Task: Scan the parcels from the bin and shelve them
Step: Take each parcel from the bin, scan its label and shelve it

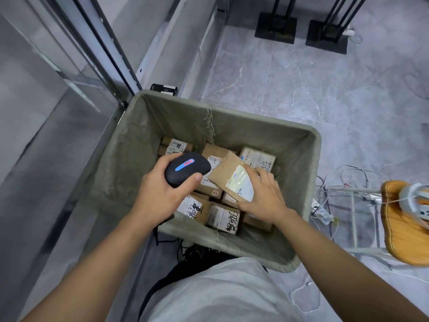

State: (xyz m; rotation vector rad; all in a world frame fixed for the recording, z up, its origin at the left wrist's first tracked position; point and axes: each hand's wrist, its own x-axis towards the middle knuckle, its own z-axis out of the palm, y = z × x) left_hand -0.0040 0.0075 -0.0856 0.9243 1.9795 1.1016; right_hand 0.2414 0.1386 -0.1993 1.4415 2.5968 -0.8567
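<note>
One brown parcel (232, 176), label up and tilted with its long axis running from upper left to lower right, is held over the bin (301, 159) by the right hand (262, 196) as the left hand (162, 194) grips a scanner (185, 168) (mid-scan, apparently; shelving next).

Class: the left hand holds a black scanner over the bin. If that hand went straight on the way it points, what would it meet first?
Probably the tilted brown cardboard parcel in the right hand; the left hand and black oval scanner point toward it, though depth is unclear.
</note>
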